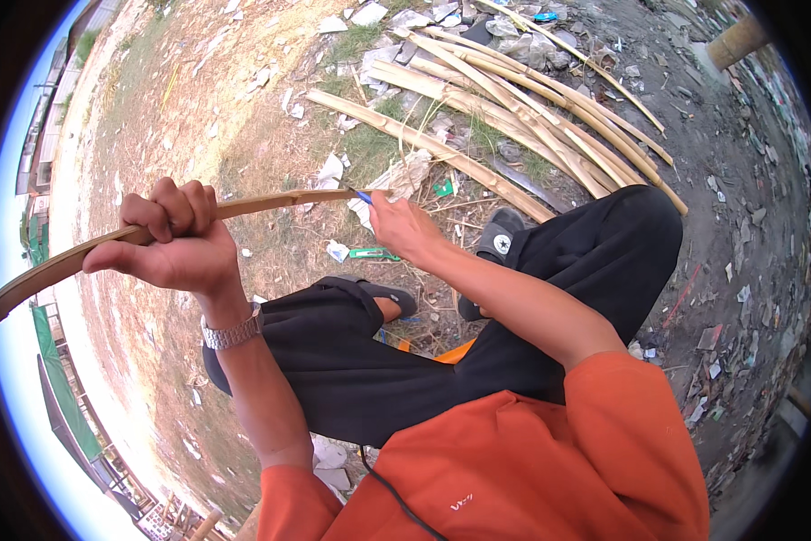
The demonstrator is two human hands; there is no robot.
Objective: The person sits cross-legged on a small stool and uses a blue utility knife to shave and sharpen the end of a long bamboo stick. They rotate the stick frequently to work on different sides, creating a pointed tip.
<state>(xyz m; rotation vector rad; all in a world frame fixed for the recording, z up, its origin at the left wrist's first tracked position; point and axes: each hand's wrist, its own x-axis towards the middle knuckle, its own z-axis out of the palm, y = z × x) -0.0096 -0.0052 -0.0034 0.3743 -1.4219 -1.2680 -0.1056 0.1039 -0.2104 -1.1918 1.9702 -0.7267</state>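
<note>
My left hand (175,236) is closed round a long split bamboo strip (265,203), its thumb stretched along it. The strip runs past the left edge of view and bows slightly. At its other end my right hand (403,227) is closed, pinching a slim blue thing (364,197) against the strip; its kind is mostly hidden by the fingers. Below that hand a slim green object (374,254) with a pale middle lies on the ground. A metal watch (232,334) is on my left wrist.
Beyond my knees lies a pile of bamboo strips (513,99), with a single strip (432,149) nearer me. A grey, blade-like piece (529,185) rests beside them. Paper scraps and litter cover the ground. A round post (737,43) stands at the far right. My shoes (500,239) are between.
</note>
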